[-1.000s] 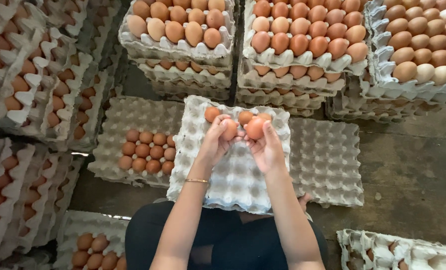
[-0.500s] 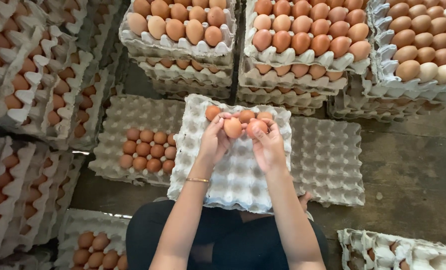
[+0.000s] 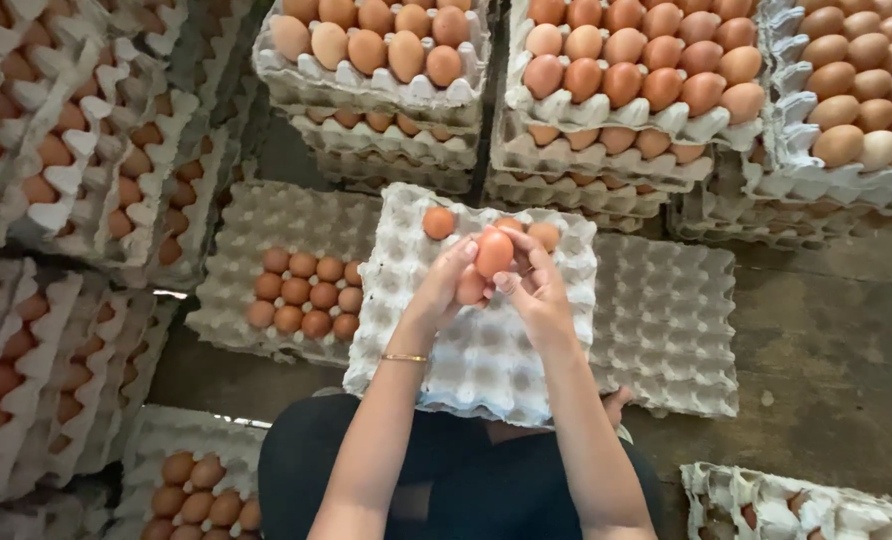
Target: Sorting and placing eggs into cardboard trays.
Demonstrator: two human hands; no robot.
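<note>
Fingers [image 3: 511,262] of both hands closed round brown egg [image 3: 494,252] above grey pulp tray [image 3: 476,350] — light, smooth, brittle-shelled; best cradled at sides, unsqueezed.

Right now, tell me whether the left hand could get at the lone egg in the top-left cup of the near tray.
Probably yes. The lone egg sits uncovered just beyond the left hand, with only empty tray cups between them, though that hand already holds an egg.
</note>
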